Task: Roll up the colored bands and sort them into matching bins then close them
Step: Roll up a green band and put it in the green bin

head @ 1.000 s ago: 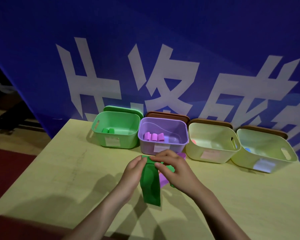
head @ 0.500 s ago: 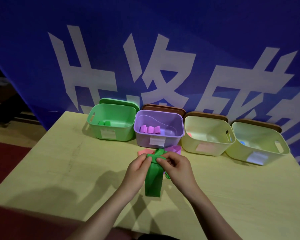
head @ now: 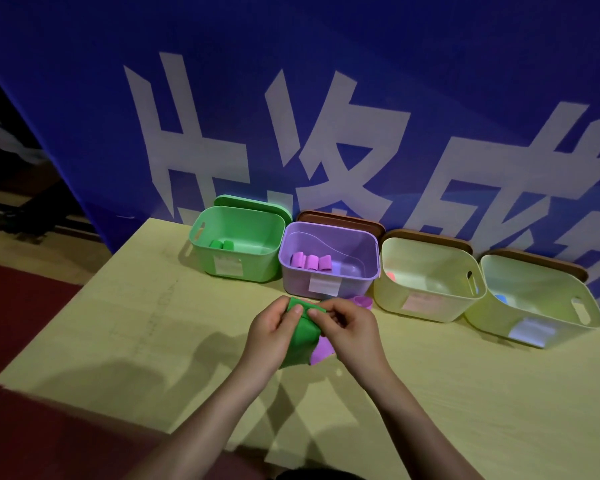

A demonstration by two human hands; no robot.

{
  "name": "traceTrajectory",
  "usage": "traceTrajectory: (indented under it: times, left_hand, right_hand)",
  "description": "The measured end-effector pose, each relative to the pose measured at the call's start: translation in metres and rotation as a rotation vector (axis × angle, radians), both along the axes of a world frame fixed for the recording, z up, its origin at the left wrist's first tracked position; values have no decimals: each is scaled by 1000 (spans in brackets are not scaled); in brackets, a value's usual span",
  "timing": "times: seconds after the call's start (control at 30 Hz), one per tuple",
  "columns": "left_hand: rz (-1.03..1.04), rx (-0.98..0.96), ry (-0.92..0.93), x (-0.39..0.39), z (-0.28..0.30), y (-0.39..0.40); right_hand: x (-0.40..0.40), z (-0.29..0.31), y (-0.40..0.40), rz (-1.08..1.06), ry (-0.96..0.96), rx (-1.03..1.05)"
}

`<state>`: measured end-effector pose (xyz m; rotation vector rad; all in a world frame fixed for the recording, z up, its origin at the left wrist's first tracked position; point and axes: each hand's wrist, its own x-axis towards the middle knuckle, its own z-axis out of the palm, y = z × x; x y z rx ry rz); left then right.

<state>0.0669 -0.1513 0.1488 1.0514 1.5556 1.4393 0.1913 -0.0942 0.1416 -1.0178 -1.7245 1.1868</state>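
Note:
A green band [head: 300, 339] is held over the table, its top end partly rolled. My left hand [head: 272, 336] and my right hand [head: 350, 332] both pinch that rolled top edge with thumb and fingers. A purple band [head: 321, 351] lies flat beneath it, and a purple roll [head: 361, 301] sits behind my right hand. The green bin [head: 238, 244] holds two green rolls [head: 221, 244]. Next to it, the purple bin [head: 329, 261] holds three pink-purple rolls [head: 310, 262]. Both bins stand without lids on.
Two pale yellow bins [head: 426, 275] [head: 534, 299] stand to the right, with small pink and blue pieces inside. Lids lean behind the bins, a green lid [head: 253, 204] and brown lids [head: 340, 220]. A blue banner [head: 291, 98] backs the wooden table [head: 118, 323].
The hanging length of the green band has shortened as the roll at its top grew. Both hands stayed in front of the purple bin.

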Motion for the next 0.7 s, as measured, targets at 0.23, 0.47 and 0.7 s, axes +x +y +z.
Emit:
traceTrajectory:
  times: [0.23,0.47,0.7]
  left_hand:
    - [-35,-35,-126,-1,5,6]
    - [-29,-141,-299,1,2,10]
    - [17,-163,-296,6,5,8]
  right_hand:
    - [4,2,11,53,-52,55]
    - [6,4,10,31,-68,176]
    - [5,6,10,21,-164,437]
